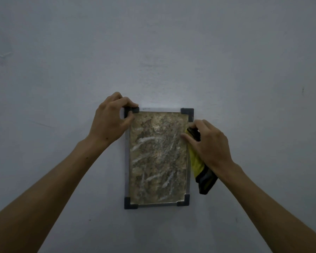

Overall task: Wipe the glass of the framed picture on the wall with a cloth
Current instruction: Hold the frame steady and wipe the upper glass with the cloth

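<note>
Fingers: left hand (109,123) pinches the top-left corner of the framed picture (158,157) on the wall (62,61); right hand (208,145) clamps the cloth (197,163) at its right edge.
Glass: white streaks all over.
Progress: wiping seems barely begun.

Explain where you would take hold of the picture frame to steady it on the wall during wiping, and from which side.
Grip the picture frame at its dark top-left corner piece, coming from the left, as the left hand does. The raised corner gives fingers an edge, and that side leaves the glass free for the cloth in the right hand.
</note>
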Demonstrator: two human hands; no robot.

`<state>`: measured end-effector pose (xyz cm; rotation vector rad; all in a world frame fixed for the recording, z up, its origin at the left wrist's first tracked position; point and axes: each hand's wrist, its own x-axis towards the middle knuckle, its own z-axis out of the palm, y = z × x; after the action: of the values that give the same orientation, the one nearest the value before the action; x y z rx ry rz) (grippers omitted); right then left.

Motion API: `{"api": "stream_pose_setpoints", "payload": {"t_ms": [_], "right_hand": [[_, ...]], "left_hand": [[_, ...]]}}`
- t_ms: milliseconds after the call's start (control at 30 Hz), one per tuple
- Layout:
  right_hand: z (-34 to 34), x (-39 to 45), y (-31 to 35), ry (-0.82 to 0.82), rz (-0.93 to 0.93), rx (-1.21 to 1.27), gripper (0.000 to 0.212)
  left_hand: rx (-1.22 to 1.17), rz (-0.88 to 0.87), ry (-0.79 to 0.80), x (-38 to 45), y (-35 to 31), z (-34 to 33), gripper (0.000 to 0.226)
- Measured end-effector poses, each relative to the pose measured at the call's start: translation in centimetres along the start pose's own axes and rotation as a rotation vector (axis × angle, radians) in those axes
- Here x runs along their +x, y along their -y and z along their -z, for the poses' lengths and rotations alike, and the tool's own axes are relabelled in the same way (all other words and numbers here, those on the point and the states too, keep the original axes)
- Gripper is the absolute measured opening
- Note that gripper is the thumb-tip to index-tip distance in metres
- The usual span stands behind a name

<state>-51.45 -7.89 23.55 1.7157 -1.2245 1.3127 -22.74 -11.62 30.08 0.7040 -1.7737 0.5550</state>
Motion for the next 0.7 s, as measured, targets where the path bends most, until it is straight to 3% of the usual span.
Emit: {"api": "stream_pose_setpoints", "payload": {"t_ms": [100, 200, 300, 700], "right_hand": [[0.6, -0.3, -0.1, -0.051, 0.037, 0.100, 0.025], [1.6, 1.7, 0.8, -0.202, -0.074, 0.266, 0.031], [1.9, 4.2, 1.5, -0.257, -0.096, 0.268, 0.029], [0.1, 0.4, 1.0, -0.020, 0.104, 0.125, 0.014]], "left_hand": [[-0.007, -0.002, 0.003, -0.1, 0.0, -0.1, 0.018], [-0.010, -0.008, 0.006, 0.0, 0.2, -0.1, 0.018], [-0.010, -0.013, 0.008, 0.1, 0.2, 0.0, 0.017], [-0.025, -0.006, 0.005, 0.0, 0.3, -0.2, 0.017]]}}
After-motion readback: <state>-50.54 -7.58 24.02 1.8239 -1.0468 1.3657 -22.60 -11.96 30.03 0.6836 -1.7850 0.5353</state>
